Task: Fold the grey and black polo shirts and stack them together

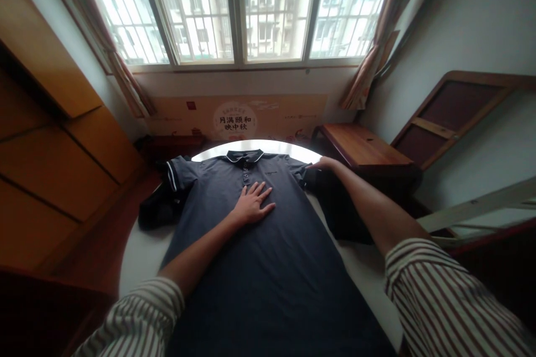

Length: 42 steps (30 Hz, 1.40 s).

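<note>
Pressing your left hand (251, 204) flat on the dark gray polo shirt (251, 273), you spread your fingers (259, 192) wide. The shirt lies flat and smooth on a round white top (140, 268), with its collar (244, 156) far from you. Your right hand (323, 164) touches the far shoulder, well apart from your left hand, but it is hard to tell if it grips. Dark cloth (159, 209) bunches under the sleeve on your left.

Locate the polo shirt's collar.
In the head view, the collar sits at the far end of the dark polo shirt, beyond the left hand, toward the window.
</note>
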Available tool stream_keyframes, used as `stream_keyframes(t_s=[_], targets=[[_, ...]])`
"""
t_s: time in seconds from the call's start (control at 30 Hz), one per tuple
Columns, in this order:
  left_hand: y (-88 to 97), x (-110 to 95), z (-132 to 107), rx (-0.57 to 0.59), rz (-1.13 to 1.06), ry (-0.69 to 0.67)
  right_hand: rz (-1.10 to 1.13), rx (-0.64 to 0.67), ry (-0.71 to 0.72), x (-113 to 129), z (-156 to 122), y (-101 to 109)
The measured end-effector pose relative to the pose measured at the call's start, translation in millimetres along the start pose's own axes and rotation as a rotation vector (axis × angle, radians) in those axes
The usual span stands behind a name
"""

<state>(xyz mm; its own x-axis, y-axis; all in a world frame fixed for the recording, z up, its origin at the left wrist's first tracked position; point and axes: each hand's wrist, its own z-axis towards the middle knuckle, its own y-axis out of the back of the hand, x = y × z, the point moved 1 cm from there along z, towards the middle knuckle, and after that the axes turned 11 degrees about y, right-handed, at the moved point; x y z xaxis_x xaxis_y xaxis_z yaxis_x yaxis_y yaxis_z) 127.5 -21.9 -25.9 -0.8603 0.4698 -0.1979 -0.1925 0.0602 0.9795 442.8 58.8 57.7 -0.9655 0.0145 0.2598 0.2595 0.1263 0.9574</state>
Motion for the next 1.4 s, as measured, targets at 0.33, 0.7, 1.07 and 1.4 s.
stream_keyframes(t_s=[0.33,0.7,1.07,1.4], targets=[[1.9,-2.8,-1.6,-0.011,-0.012,-0.003,0.194,-0.306,0.003,40.3,7.7,31.4],[0.0,-2.8,-1.8,-0.021,-0.009,-0.001,0.130,-0.346,-0.074,57.9,11.8,33.2],[-1.2,-2.5,-1.1,-0.026,-0.016,-0.010,0.321,-0.289,0.169,84.4,6.7,21.2],[0.1,-4.5,-2.1,-0.052,-0.007,-0.020,0.342,0.018,0.104,73.3,42.0,-17.5]])
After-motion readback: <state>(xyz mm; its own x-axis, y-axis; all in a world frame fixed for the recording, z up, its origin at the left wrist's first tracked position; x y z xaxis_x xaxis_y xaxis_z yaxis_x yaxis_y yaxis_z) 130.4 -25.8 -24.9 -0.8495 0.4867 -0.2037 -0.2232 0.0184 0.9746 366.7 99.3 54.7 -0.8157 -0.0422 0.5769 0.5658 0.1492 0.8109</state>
